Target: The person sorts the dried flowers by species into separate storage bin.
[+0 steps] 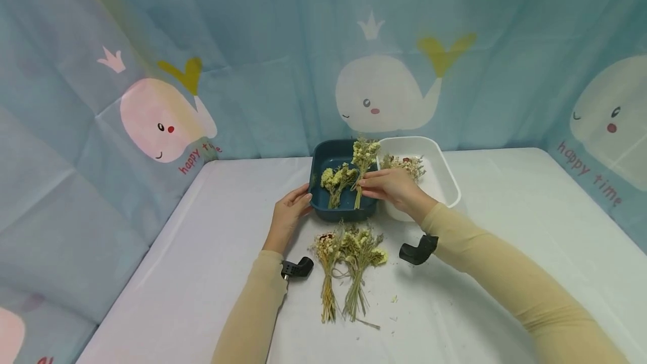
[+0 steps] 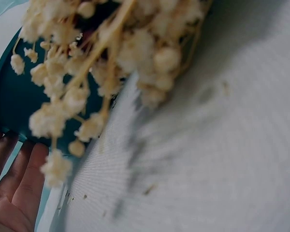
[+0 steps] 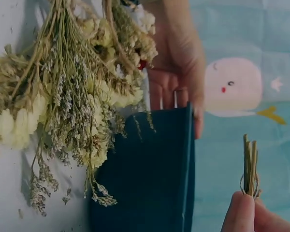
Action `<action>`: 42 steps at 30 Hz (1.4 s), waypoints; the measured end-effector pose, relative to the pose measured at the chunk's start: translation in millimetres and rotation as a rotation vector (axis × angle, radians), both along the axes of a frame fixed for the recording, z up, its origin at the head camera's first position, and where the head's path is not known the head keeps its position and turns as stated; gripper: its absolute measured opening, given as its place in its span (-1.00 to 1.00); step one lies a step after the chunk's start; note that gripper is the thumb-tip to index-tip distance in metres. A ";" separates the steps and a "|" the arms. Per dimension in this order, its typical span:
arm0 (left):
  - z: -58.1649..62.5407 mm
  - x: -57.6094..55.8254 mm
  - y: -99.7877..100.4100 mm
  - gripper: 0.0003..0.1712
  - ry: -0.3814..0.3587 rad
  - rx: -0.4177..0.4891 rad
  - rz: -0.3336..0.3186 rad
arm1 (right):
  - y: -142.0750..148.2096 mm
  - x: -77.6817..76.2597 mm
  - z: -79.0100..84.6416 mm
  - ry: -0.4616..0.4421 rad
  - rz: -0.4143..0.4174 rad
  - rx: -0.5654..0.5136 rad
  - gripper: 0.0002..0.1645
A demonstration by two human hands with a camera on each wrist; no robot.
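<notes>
Teal plastic forms a rounded bin [image 1: 343, 215], its floor partly masked by a dried yellow bunch [image 1: 331, 178] lying inside. Above it, the right hand [image 1: 393, 187] pinches the tied stems of a second bunch [image 1: 365, 156] between its fingers; the right wrist view cuts off those flower heads. The left hand [image 1: 290, 212] rests extended fingers against the outer wall. Flowers in the white bin [image 1: 449, 178] are half hidden behind the right hand. Brittle, thin-stemmed bundles [image 1: 358, 251] overlap on the white, crumb-flecked surface [image 1: 222, 240], hard to count, before a creased whale-print curtain [image 1: 253, 111].
</notes>
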State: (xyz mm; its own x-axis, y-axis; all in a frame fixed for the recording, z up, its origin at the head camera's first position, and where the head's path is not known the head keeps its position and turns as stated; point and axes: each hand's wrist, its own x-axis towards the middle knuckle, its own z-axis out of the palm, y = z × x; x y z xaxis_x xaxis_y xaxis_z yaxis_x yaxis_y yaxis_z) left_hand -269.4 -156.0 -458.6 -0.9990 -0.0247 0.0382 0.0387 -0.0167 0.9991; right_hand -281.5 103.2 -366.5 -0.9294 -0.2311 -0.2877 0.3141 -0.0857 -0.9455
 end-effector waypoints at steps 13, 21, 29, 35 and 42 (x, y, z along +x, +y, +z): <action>-4.5 5.2 -1.5 -0.44 -0.002 0.004 0.010 | -27.3 -12.0 -10.8 -0.037 -0.032 0.034 -0.42; -2.4 3.1 -1.4 -0.44 0.005 -0.010 0.007 | -38.9 -20.4 -9.2 -0.007 -0.004 0.067 -0.42; 1.2 0.6 0.3 -0.44 0.023 0.003 -0.007 | -49.8 -28.1 -13.2 0.003 -0.016 0.123 -0.48; 2.6 1.5 2.0 -0.47 0.010 0.016 -0.008 | -57.4 -32.4 -22.3 -0.022 -0.009 0.165 -0.53; 0.6 1.5 1.1 -0.46 0.016 0.011 -0.007 | -62.7 -38.8 -31.5 -0.046 -0.035 0.167 -0.57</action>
State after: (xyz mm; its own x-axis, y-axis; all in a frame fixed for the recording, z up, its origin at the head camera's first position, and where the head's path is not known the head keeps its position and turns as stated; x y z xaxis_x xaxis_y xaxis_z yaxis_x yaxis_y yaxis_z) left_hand -267.8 -154.9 -458.0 -0.9984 -0.0179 0.0542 0.0547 -0.0278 0.9981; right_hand -320.3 40.4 -398.0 -0.9212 -0.1442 -0.3613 0.3565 0.0593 -0.9324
